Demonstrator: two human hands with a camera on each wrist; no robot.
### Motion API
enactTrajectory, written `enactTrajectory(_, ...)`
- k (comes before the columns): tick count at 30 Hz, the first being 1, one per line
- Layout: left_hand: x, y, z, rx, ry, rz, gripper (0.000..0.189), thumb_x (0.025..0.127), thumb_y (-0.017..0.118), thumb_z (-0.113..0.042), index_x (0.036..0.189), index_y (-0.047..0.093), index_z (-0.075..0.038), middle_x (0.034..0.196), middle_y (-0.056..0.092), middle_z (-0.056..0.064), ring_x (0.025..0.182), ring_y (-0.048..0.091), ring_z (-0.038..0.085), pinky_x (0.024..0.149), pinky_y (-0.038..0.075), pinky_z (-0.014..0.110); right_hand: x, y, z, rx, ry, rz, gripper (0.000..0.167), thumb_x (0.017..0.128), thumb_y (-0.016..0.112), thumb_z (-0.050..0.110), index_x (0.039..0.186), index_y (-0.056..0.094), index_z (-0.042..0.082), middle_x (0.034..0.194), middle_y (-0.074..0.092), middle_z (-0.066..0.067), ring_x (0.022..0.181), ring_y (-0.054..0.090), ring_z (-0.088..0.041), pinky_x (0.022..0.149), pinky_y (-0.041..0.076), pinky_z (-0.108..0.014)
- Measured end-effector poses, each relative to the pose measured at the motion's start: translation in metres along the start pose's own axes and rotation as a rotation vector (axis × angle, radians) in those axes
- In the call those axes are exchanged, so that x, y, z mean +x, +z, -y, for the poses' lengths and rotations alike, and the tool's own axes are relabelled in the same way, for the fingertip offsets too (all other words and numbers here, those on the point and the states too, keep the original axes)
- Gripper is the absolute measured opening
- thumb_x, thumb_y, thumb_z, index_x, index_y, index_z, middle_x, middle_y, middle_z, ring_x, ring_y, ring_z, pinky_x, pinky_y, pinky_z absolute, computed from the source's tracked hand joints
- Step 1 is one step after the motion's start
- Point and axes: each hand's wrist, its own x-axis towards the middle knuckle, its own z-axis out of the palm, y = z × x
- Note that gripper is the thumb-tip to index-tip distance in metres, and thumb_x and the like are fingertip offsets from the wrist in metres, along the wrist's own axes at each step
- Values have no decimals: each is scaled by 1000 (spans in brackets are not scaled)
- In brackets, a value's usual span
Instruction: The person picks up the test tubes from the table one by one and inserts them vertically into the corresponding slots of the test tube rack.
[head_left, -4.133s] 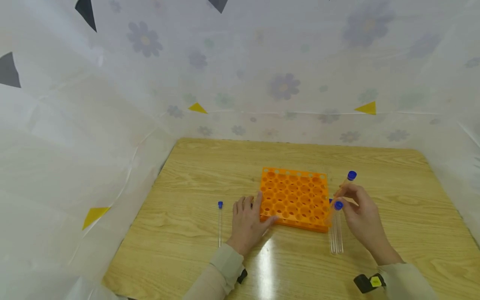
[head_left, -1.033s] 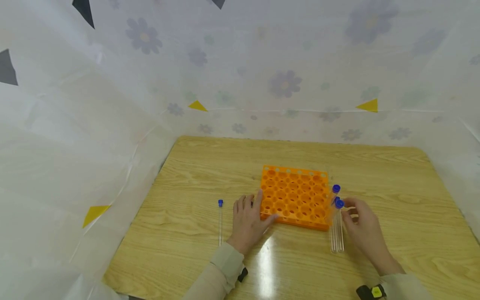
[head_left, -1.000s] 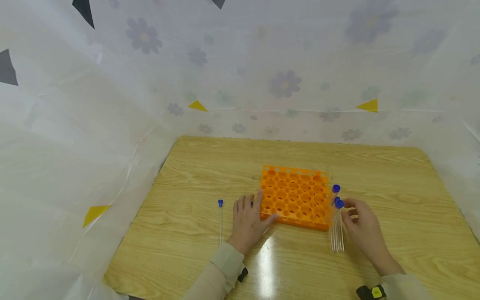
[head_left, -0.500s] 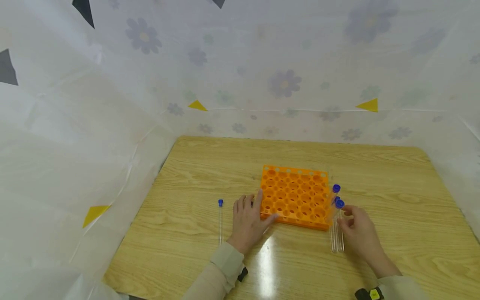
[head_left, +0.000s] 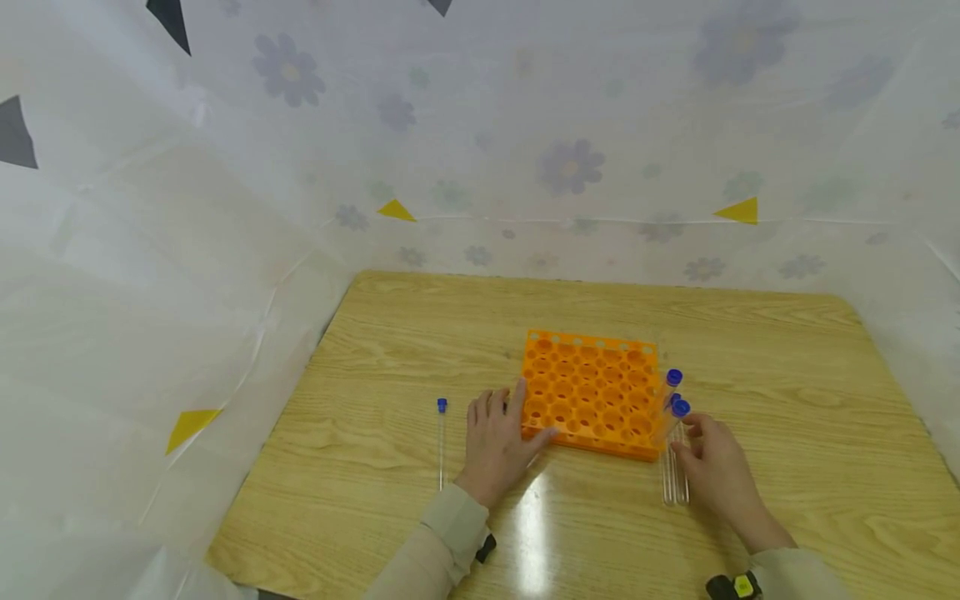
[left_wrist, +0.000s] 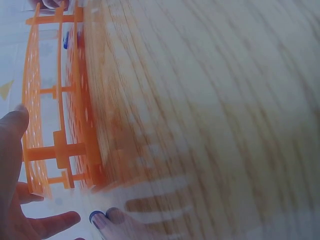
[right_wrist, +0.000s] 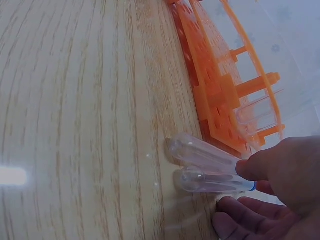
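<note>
On my feed, left hand (head_left: 495,442) rests on the near left corner of an orange plastic rack with rows of round holes (head_left: 592,439). Fingers apart and extended: index along the rack's left side, thumb on its near edge. Right hand (head_left: 720,467) is off the rack's right end. Its thumb is right up against one of two clear round-bottomed tubes (right_wrist: 200,152) lying side by side on the table, just left of that hand. Fingers bent; I can't tell whether they clamp the tube. One blue cap (right_wrist: 253,186) shows by the fingers.

Two more clear tubes with blue caps (head_left: 674,377) tilt outward at the rack's right end, just left of and beyond the right hand's fingertips. Single slim clear tube with blue cap (head_left: 441,450) lies left of the left hand, apart from it, cap pointing away from me.

Surface is a pale wood-grain table (head_left: 420,333). White flower-print sheeting (head_left: 480,117) hangs beyond both hands, yellow triangles (head_left: 396,211) stuck on it.
</note>
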Motion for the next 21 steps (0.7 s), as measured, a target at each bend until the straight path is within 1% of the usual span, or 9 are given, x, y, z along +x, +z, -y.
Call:
enactTrajectory(4,0,0,0,-1,1,-6,89,90,48,-73,156,31,-16,136,54,14,128,48,35,109,39,50,1,-1,1,-14,20,22,44,93,64,8,129,47,-11,110,57,-29,86,60,-32,67,53,-40)
enactTrajectory(9,0,0,0,-1,1,-10,89,90,48,-73,156,31,-16,136,54,14,129,48,36,109,40,50,2,-1,2,-28,25,28,44,93,63,8,129,47,-12,108,59,-29,86,60,-31,68,53,-41)
enactTrajectory(11,0,0,0,0,0,-9,89,90,48,-73,156,31,-16,136,54,14,129,48,36,109,40,50,3,-2,2,-39,24,32,45,93,63,8,128,47,-14,106,59,-29,86,60,-32,69,53,-44)
enactTrajectory(15,0,1,0,-3,-1,-7,89,90,49,-72,156,31,-16,135,54,15,129,48,36,109,40,50,7,-4,2,-60,40,65,47,93,62,9,128,47,-18,101,60,-29,85,59,-32,72,53,-48)
enactTrajectory(18,0,1,0,-6,-2,-9,89,90,49,-72,156,31,-16,135,54,15,129,48,36,109,40,50,10,-5,1,-70,56,94,49,92,62,9,128,46,-20,98,61,-28,83,59,-31,70,52,-47)
enactTrajectory(21,0,1,0,-8,-2,-13,89,90,49,-72,156,31,-16,135,54,15,129,48,36,109,40,51,12,-5,1,-77,50,105,49,91,61,9,126,47,-22,94,62,-27,81,59,-30,69,53,-47)
